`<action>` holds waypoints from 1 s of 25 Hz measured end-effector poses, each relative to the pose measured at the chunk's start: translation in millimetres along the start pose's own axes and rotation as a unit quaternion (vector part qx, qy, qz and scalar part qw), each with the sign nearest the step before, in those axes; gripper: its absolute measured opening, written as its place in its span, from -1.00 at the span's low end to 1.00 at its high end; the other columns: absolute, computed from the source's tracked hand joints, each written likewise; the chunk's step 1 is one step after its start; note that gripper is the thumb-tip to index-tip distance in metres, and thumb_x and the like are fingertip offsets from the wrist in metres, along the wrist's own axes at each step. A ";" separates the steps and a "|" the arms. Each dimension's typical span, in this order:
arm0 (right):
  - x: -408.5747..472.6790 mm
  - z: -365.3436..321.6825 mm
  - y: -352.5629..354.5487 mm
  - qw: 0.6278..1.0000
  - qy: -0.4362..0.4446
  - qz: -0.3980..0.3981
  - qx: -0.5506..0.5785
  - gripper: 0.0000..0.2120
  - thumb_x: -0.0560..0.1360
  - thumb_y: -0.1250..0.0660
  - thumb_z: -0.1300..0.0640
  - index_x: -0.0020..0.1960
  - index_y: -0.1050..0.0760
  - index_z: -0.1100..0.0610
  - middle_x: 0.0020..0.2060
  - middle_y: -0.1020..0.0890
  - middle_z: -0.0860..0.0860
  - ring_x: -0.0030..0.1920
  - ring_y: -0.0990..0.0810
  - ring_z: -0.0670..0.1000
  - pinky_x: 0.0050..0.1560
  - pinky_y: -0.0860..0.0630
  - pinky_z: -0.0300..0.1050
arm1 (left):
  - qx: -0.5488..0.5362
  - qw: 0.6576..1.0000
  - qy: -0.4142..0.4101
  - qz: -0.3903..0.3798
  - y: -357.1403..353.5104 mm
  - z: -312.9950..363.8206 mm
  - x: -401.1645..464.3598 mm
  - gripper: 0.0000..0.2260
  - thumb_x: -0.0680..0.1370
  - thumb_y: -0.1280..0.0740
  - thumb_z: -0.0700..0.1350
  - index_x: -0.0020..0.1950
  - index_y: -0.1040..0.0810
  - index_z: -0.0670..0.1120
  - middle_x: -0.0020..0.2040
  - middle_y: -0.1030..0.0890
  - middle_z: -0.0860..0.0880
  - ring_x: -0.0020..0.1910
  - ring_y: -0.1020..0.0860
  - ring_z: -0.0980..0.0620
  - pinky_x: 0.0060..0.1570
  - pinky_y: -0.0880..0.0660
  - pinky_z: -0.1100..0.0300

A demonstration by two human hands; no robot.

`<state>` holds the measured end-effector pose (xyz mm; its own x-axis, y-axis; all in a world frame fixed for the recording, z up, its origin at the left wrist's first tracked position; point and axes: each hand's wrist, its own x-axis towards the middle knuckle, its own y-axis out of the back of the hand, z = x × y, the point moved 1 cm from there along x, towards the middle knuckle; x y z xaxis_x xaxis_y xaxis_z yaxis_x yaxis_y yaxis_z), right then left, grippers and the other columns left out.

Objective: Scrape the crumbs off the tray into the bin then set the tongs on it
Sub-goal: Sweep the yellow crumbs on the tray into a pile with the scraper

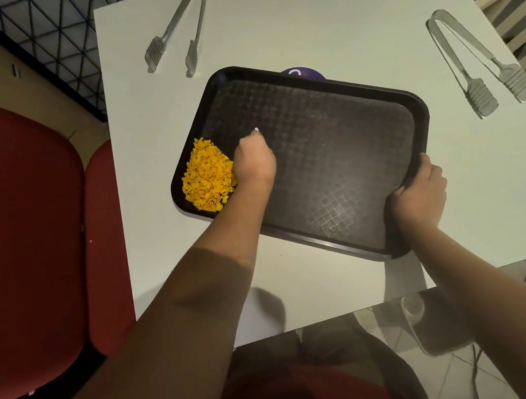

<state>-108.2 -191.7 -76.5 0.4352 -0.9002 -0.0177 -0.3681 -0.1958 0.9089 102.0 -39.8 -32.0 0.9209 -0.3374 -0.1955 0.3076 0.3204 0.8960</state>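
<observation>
Yellow crumbs (207,174) lie heaped in one corner of the black tray (334,169), pressed right against the outer edge of the left hand (254,160). That hand sits on the tray floor with its fingers curled under into a loose fist; whether it pinches a small scraper (a pale tip shows just beyond the knuckles) I cannot tell. The right hand (419,193) grips the tray's opposite corner, fingers wrapped over the rim, holding it steady on the white table (314,18).

My reading is that the scraping step is in hand: the crumbs are gathered into one pile just beyond the left hand, and the rest of the tray floor, between the two hands, looks swept. None have left the tray yet. No bin is plainly in view, so I cannot say where it stands. The next move likely calls for lifting or sliding the crumb corner past the table edge, which lies close beyond the pile, and tipping while the left hand pushes the heap over the rim without scattering it.

Two pairs of metal tongs lie untouched on the table: one pair (179,29) well beyond the left hand, the other pair (474,61) beyond the right hand.
</observation>
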 end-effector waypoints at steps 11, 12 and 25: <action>0.8 1.9 -1.2 1.000 0.004 0.001 -0.003 -0.49 0.47 -0.15 0.26 0.41 -0.19 0.24 0.21 -0.41 0.31 0.14 -0.38 0.34 0.15 -0.32 0.17 | -0.003 1.000 0.007 0.021 -0.5 3.0 -19.9 -0.78 0.56 -0.15 -0.26 0.16 -0.47 -0.25 0.06 -0.60 -0.25 0.05 -0.58 -0.21 -0.02 -0.51 0.00; 0.6 1.7 -0.5 1.000 0.003 0.000 -0.003 -0.49 0.47 -0.15 0.26 0.41 -0.19 0.24 0.21 -0.40 0.31 0.15 -0.38 0.34 0.16 -0.31 0.17 | 0.010 1.000 -0.017 0.005 -7.3 10.6 -27.6 -0.79 0.57 -0.14 -0.25 0.16 -0.47 -0.25 0.07 -0.59 -0.24 0.05 -0.58 -0.22 -0.01 -0.51 -0.01; 1.0 1.8 -1.4 1.000 0.005 -0.006 0.005 -0.46 0.45 -0.18 0.27 0.41 -0.18 0.24 0.23 -0.39 0.31 0.16 -0.37 0.35 0.16 -0.31 0.16 | 0.025 0.999 0.024 0.019 9.3 -40.7 -28.2 -0.76 0.56 -0.13 -0.29 0.19 -0.45 -0.27 0.06 -0.59 -0.27 0.04 -0.57 -0.25 -0.06 -0.49 -0.02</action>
<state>-108.8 -193.0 -78.5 0.4479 -0.8938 -0.0232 -0.3722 -0.2100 0.9041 88.7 8.7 -34.4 0.9428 -0.2817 -0.1783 0.2604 0.2879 0.9216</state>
